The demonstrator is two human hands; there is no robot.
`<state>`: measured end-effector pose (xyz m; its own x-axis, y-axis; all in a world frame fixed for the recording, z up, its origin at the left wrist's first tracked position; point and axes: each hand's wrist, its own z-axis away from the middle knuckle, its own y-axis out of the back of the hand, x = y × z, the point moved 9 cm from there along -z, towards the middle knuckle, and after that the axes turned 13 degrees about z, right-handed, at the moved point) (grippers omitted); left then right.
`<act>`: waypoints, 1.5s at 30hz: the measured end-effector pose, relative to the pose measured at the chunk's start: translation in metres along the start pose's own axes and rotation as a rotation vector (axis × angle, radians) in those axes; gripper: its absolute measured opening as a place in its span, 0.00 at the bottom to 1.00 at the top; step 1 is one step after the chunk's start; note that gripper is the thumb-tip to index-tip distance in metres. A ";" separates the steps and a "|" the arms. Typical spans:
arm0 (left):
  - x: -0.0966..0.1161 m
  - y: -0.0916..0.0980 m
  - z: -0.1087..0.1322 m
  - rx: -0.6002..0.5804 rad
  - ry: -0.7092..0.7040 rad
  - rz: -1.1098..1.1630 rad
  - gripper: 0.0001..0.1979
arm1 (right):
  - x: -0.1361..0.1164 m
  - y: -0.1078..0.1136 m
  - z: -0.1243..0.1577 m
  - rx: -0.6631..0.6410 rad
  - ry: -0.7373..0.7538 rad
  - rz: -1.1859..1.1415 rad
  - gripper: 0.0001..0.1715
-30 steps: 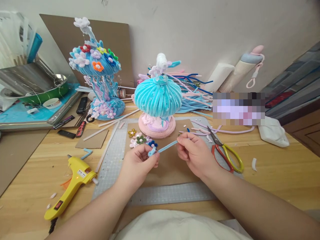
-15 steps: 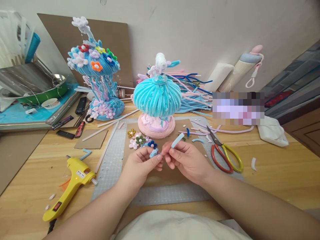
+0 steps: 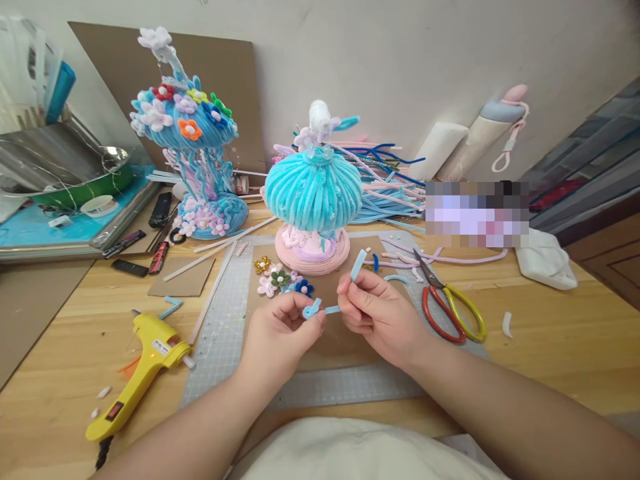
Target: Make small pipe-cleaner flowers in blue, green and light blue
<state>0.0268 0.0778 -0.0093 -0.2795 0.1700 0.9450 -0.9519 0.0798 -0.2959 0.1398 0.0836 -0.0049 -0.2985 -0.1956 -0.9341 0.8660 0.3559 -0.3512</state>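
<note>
My left hand (image 3: 283, 340) pinches the curled end of a light blue pipe cleaner (image 3: 312, 309), which forms a small loop. A straight stretch runs from there to my right hand (image 3: 383, 317), whose fingers close round the strip; its free end (image 3: 357, 265) points up above them. Both hands hover over a brown cardboard sheet (image 3: 330, 347) on a grey cutting mat. Just beyond the left fingers lie small fluffy flowers (image 3: 280, 279) in several colours. Behind them stands a turquoise domed figure (image 3: 313, 190) on a round pink base.
A yellow glue gun (image 3: 150, 360) lies at the left. Scissors (image 3: 440, 287) with red and yellow handles rest on the right. A flower-covered blue figure (image 3: 185, 120) stands at the back left. Loose pipe cleaners (image 3: 393, 200) are piled behind the domed figure.
My right hand has moved slightly right, away from my left, and a straight blue stretch now shows between them. The free end stands more upright. The camera view has shifted slightly.
</note>
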 end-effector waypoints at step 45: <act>-0.009 -0.007 -0.002 -0.227 0.024 -0.404 0.07 | -0.064 -0.034 0.033 0.085 0.780 1.535 0.20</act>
<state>0.0366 0.0779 -0.0159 0.1137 0.1037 0.9881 -0.9316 0.3567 0.0697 0.1428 0.0538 0.0688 0.6697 0.7142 -0.2035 0.5333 -0.2718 0.8011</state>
